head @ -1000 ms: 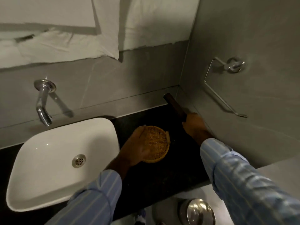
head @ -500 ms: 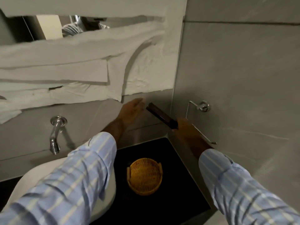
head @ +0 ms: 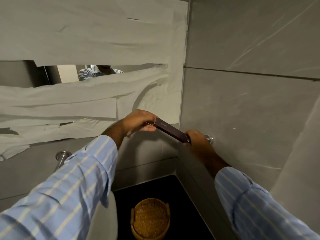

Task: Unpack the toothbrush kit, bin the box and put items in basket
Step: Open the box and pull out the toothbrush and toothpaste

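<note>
A: Start with the hands. What is each one doing?

B: The right hand (head: 199, 141) is wrapped around the lower right end of the box (head: 171, 129), fingers curled closed on it. The left hand (head: 138, 121) is at the opposite end, its fingertips pinching the small flap there, which stands slightly open.

A: Which way does the box run?

B: It is a long, slim, dark brown carton, held in the air in front of the corner where the two grey walls meet. Its long axis slants: the upper end points up and to the left, toward the left hand, and the lower end drops right into the right fist. Small pale lettering shows on the upper face, too fine to read.

A: And around it?

B: Below, well apart from the box, the woven basket (head: 150, 219) sits on the black counter (head: 176, 191), just beside the rim of the white sink (head: 107, 215). A chrome tap (head: 61, 157) peeks out behind the left sleeve (head: 69, 187). Paper sheets (head: 90, 40) cover most of the mirror above.

A: What differs from half a second ago?

B: Then the left hand was open and short of the box; it now touches the end. The box has risen higher above the basket, and the view has tilted up.
</note>
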`<state>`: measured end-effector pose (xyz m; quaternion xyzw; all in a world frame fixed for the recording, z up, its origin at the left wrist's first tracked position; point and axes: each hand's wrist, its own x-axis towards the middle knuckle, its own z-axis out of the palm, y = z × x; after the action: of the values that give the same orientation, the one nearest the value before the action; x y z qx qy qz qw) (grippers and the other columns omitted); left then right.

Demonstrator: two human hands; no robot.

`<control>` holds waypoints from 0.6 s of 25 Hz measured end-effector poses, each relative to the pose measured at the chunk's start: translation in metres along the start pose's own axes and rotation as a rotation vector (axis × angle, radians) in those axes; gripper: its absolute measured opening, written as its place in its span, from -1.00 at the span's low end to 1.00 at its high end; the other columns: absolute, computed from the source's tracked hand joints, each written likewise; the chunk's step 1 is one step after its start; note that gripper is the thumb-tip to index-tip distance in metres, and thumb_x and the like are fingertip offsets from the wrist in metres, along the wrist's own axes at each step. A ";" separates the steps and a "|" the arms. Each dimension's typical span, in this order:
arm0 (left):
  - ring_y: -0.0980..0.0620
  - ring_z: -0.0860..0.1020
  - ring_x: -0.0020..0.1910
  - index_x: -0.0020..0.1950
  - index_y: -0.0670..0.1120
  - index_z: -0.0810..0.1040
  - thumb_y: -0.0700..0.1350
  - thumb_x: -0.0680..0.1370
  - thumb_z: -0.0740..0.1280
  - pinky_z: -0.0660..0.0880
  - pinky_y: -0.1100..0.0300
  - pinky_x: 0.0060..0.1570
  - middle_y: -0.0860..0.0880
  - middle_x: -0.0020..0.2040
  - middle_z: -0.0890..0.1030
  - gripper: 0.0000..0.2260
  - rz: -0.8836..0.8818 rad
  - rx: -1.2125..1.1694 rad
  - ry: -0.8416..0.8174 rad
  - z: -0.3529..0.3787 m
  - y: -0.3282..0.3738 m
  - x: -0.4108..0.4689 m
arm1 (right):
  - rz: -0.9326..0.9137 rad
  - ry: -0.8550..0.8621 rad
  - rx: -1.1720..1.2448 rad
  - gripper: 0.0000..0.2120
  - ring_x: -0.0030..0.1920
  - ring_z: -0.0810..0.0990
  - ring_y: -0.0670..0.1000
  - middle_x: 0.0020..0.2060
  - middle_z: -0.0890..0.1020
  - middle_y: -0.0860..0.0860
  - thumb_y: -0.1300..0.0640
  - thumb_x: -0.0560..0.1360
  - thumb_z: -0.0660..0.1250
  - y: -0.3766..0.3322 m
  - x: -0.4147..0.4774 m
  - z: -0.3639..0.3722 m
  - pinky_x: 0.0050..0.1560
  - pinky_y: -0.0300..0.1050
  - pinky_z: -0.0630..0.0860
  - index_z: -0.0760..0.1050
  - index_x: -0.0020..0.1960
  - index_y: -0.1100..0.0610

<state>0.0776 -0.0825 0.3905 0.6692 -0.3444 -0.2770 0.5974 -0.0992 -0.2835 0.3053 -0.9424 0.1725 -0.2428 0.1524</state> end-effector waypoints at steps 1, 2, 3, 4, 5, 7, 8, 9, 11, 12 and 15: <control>-0.12 0.72 -0.07 0.12 -0.33 0.63 -0.29 0.53 0.36 0.68 0.15 -0.11 -0.29 0.03 0.70 -0.79 -0.001 0.002 -0.007 0.000 0.002 0.002 | 0.010 -0.002 0.001 -0.70 0.10 0.57 0.10 0.11 0.58 0.11 0.12 0.51 0.38 -0.001 0.001 -0.002 0.00 -0.17 0.39 0.49 0.22 0.15; -0.12 0.72 -0.05 0.11 -0.33 0.64 -0.29 0.53 0.36 0.68 0.15 -0.09 -0.29 0.03 0.71 -0.80 -0.002 0.008 -0.017 0.000 0.004 0.003 | 0.011 0.000 -0.003 -0.69 0.11 0.57 0.11 0.12 0.58 0.11 0.12 0.51 0.38 -0.002 0.001 -0.004 0.01 -0.17 0.39 0.49 0.23 0.15; -0.12 0.72 -0.05 0.09 -0.33 0.65 -0.29 0.52 0.36 0.68 0.14 -0.08 -0.28 0.03 0.71 -0.81 -0.003 0.020 -0.028 -0.001 0.005 0.004 | 0.009 -0.001 -0.010 -0.69 0.12 0.56 0.11 0.13 0.58 0.11 0.12 0.52 0.38 -0.002 0.001 -0.006 0.03 -0.15 0.41 0.48 0.24 0.15; -0.11 0.72 -0.05 0.08 -0.32 0.66 -0.29 0.51 0.37 0.68 0.15 -0.08 -0.28 0.02 0.71 -0.82 -0.005 0.046 -0.034 -0.001 0.005 0.005 | 0.006 -0.006 -0.016 -0.68 0.13 0.56 0.11 0.14 0.58 0.11 0.12 0.52 0.38 -0.002 0.001 -0.006 0.05 -0.13 0.43 0.48 0.24 0.15; -0.11 0.72 -0.07 0.06 -0.31 0.66 -0.28 0.51 0.37 0.68 0.15 -0.10 -0.28 0.01 0.71 -0.82 -0.007 0.093 -0.034 -0.002 0.004 0.005 | 0.002 -0.013 -0.022 -0.68 0.14 0.56 0.11 0.14 0.58 0.11 0.12 0.52 0.38 -0.003 0.001 -0.007 0.07 -0.12 0.43 0.48 0.25 0.15; -0.09 0.73 -0.12 0.01 -0.30 0.67 -0.26 0.50 0.36 0.69 0.15 -0.15 -0.27 -0.04 0.71 -0.84 -0.008 0.260 0.007 -0.001 0.003 0.007 | -0.006 -0.026 -0.037 -0.68 0.15 0.55 0.10 0.15 0.58 0.11 0.11 0.53 0.37 -0.005 0.001 -0.005 0.10 -0.11 0.44 0.48 0.26 0.14; -0.09 0.74 -0.17 -0.02 -0.27 0.68 -0.26 0.50 0.35 0.69 0.15 -0.19 -0.25 -0.07 0.71 -0.85 -0.006 0.339 0.055 0.001 0.002 0.008 | -0.008 -0.027 -0.039 -0.69 0.15 0.55 0.10 0.15 0.58 0.11 0.11 0.53 0.37 -0.005 0.001 -0.003 0.09 -0.12 0.44 0.49 0.26 0.14; -0.10 0.74 -0.21 -0.04 -0.25 0.68 -0.27 0.50 0.33 0.69 0.15 -0.25 -0.24 -0.08 0.71 -0.85 -0.006 0.380 0.114 0.003 0.000 0.009 | -0.007 -0.029 -0.035 -0.69 0.14 0.55 0.09 0.14 0.59 0.11 0.12 0.53 0.36 -0.005 0.002 -0.002 0.08 -0.13 0.43 0.49 0.25 0.14; -0.16 0.74 -0.24 -0.02 -0.23 0.67 -0.23 0.52 0.30 0.68 0.15 -0.31 -0.26 -0.06 0.70 -0.83 -0.031 0.311 0.168 0.006 -0.004 0.008 | -0.003 -0.037 -0.024 -0.70 0.13 0.56 0.10 0.13 0.60 0.12 0.12 0.54 0.35 -0.003 0.001 0.000 0.08 -0.15 0.41 0.50 0.26 0.15; -0.18 0.74 -0.22 0.01 -0.24 0.66 -0.18 0.52 0.33 0.68 0.13 -0.29 -0.26 -0.06 0.71 -0.82 -0.043 0.245 0.146 0.007 -0.006 0.007 | -0.009 -0.045 -0.029 -0.70 0.14 0.56 0.10 0.14 0.60 0.12 0.12 0.55 0.34 -0.003 0.002 0.001 0.09 -0.16 0.40 0.51 0.26 0.15; -0.13 0.74 -0.18 -0.03 -0.20 0.71 -0.11 0.46 0.51 0.70 0.13 -0.20 -0.21 -0.10 0.74 -0.82 0.004 0.225 0.129 0.010 -0.016 0.004 | 0.010 -0.025 0.006 -0.61 0.21 0.54 0.15 0.20 0.58 0.16 0.10 0.54 0.38 -0.005 0.002 0.006 0.12 -0.17 0.37 0.47 0.32 0.20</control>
<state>0.0747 -0.0911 0.3734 0.7476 -0.3355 -0.1917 0.5402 -0.0931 -0.2786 0.3027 -0.9441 0.1744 -0.2308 0.1584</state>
